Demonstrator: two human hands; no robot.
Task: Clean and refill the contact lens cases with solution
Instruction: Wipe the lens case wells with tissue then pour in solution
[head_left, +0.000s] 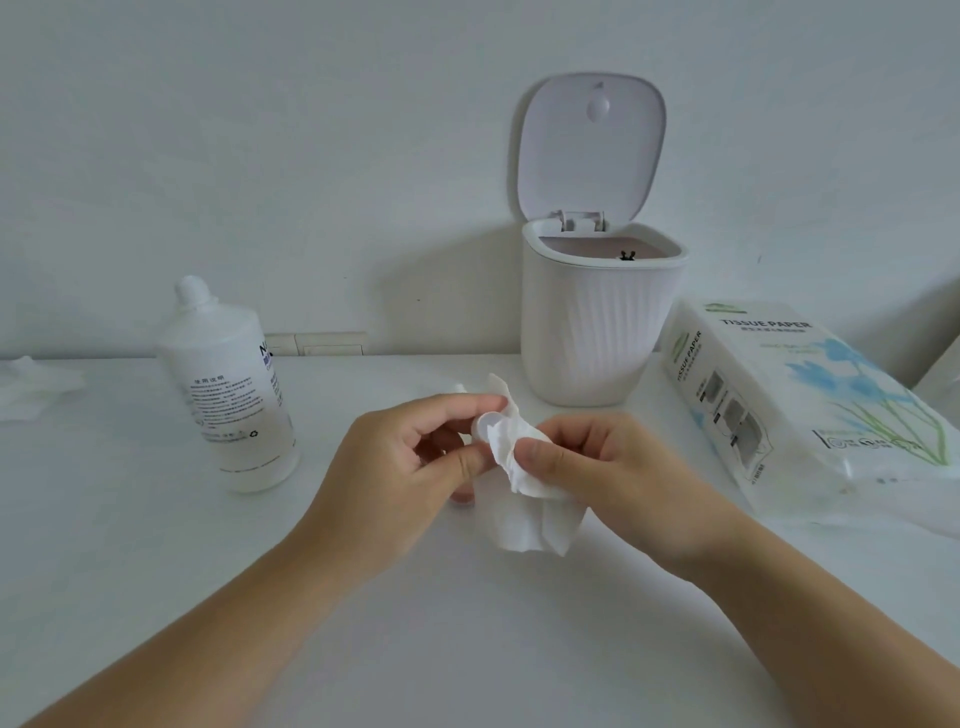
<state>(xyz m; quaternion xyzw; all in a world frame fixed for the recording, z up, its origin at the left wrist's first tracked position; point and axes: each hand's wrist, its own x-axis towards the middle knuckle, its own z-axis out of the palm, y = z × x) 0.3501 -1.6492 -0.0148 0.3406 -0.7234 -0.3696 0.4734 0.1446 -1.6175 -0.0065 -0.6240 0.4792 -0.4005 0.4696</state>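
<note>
Case pinched in your left hand, tissue in your right hand; wiping continues, bottle refill remains.

Small white lens case mid-frame, wrapped in crumpled tissue; upright white solution bottle at 9 o'clock.

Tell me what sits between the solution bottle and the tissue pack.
Head view: the open-lidded bin stands farther back, and both hands wiping a lens case with tissue.
</note>
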